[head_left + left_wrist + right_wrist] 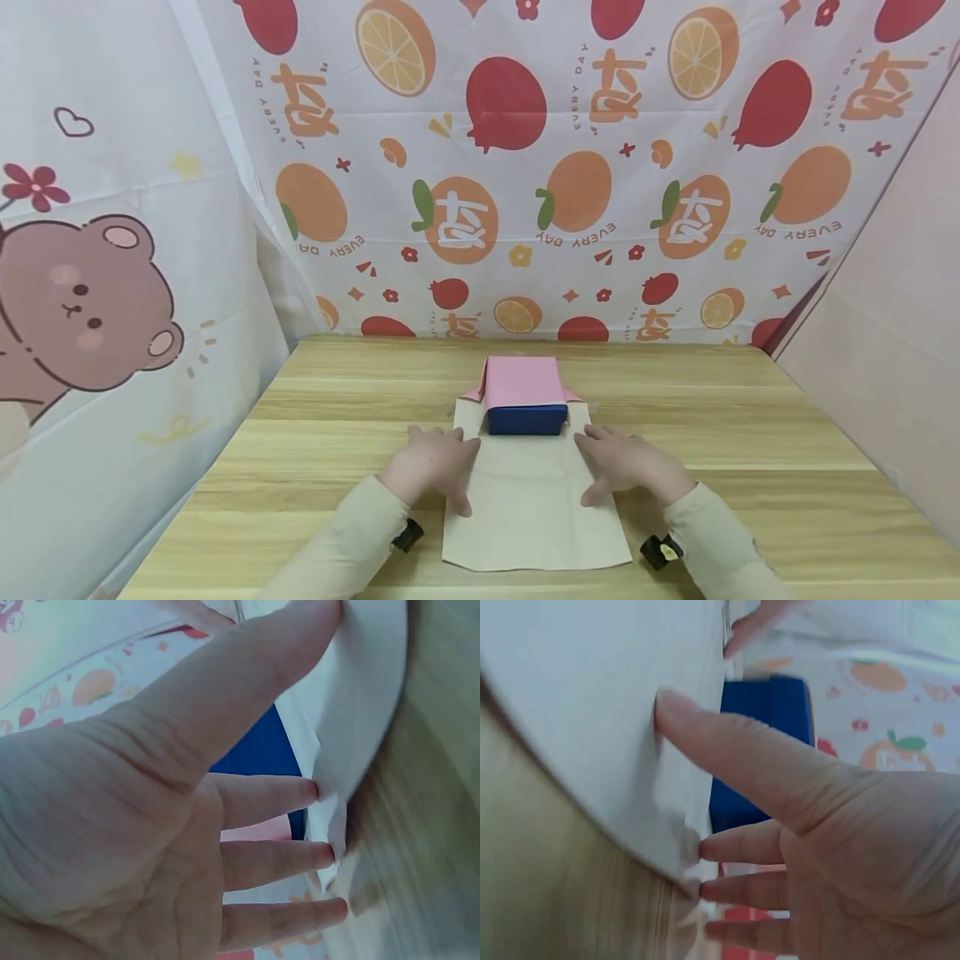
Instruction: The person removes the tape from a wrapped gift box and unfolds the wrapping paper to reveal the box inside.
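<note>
A sheet of paper, pink on one face and cream on the other (536,500), lies on the table with its cream side up. On its far part sits a dark blue box (527,421), and the pink face of the paper (522,382) is folded over the box's top. My left hand (433,467) touches the sheet's left edge with spread fingers. Along the right edge, my right hand (630,462) rests in the same way, its thumb on the paper. Both wrist views show straight fingers with fingertips at the paper's edge and the blue box (757,750) beyond.
The wooden table (750,467) extends to both sides of the sheet. A fruit-printed cloth (510,200) hangs behind its far edge, and a bear-printed curtain (82,308) hangs at the left. Black wrist straps (660,550) sit under the sleeves.
</note>
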Tool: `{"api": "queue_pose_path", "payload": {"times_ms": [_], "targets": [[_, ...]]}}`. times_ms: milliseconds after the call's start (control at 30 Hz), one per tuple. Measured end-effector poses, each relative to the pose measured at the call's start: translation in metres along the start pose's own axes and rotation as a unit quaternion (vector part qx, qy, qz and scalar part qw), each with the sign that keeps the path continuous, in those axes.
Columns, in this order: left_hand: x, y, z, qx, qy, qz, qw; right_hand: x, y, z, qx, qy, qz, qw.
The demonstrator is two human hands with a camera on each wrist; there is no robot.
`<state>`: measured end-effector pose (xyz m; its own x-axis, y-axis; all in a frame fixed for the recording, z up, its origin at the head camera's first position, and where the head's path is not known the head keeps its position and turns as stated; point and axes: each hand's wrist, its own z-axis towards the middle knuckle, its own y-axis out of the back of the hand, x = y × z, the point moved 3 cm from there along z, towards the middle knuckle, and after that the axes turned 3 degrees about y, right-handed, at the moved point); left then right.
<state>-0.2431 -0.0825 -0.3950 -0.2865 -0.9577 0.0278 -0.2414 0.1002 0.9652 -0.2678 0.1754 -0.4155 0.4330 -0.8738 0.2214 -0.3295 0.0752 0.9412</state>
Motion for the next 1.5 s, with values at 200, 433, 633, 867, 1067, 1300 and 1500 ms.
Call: {"api": "queue_pose_path", "payload": {"times_ms": [200, 433, 633, 867, 1067, 1300, 1500], "targets": [[0.011, 0.0, 0.003, 0.002, -0.005, -0.008, 1.0, -0.021, 0.002, 0.001, 0.008, 0.018, 0.001, 1.0], [0.012, 0.002, 0.004, -0.007, -0.016, -0.011, 0.9998, -0.024, 0.003, 0.001, 0.008, 0.02, 0.007, 1.0], [0.011, 0.002, 0.008, -0.023, -0.029, -0.042, 0.9984, -0.021, 0.005, 0.006, -0.037, 0.044, 0.037, 0.998], [0.01, 0.004, 0.011, -0.05, -0.038, -0.073, 0.9953, -0.02, 0.004, 0.015, -0.081, 0.087, 0.041, 0.992], [0.013, 0.004, 0.014, -0.063, -0.037, -0.062, 0.9954, -0.02, 0.006, 0.019, -0.121, 0.124, 0.034, 0.984], [0.018, 0.007, 0.019, -0.053, -0.022, -0.073, 0.9957, -0.016, 0.011, 0.019, -0.17, 0.14, 0.058, 0.974], [0.021, 0.012, 0.019, -0.07, -0.026, -0.074, 0.9944, -0.013, 0.017, 0.019, -0.204, 0.131, 0.085, 0.966]]}}
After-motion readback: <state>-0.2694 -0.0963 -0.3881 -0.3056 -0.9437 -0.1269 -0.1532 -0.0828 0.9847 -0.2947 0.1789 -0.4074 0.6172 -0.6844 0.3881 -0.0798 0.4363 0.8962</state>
